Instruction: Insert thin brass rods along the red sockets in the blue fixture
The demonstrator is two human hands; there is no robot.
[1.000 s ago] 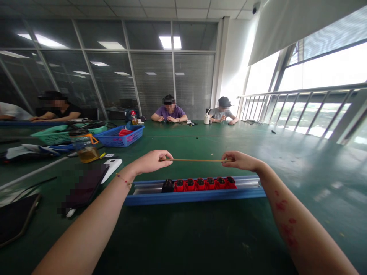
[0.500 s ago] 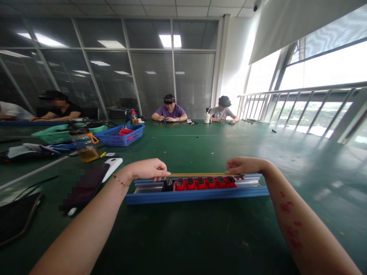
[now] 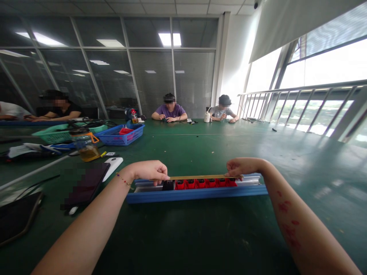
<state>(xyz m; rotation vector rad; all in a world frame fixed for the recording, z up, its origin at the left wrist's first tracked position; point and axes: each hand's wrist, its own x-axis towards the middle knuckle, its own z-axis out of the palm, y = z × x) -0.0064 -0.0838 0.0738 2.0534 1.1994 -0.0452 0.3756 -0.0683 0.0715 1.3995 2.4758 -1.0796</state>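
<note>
With the blue channel point(image 3: 197, 196) as the centre of the dial, a thin golden-brown rod point(image 3: 197, 177) runs along a 9-to-3 line, just at 12 o'clock from the middle of the trough. It looks slender and straight; in the view it overlaps the channel's far edge, though whether it touches cannot be told.

The left hand point(image 3: 153, 170), near 10 o'clock, has its grip pinched around the rod's left part. At 2 o'clock, the right hand point(image 3: 241, 167) has its grip closed near the right end.

Inside the silvery-lined channel sit one black block point(image 3: 168, 185) toward 9 o'clock and, beside it, a row of six red blocks point(image 3: 190, 184) with dark tops.

On the green tabletop point(image 3: 183, 236), toward 10 o'clock, a blue plastic basket point(image 3: 114, 139) holds a red tub point(image 3: 126, 131). Beyond 9 o'clock, a turquoise basket point(image 3: 54, 136) carries dark cables point(image 3: 87, 125), and a clear bottle point(image 3: 87, 152) contains amber liquid.
</note>
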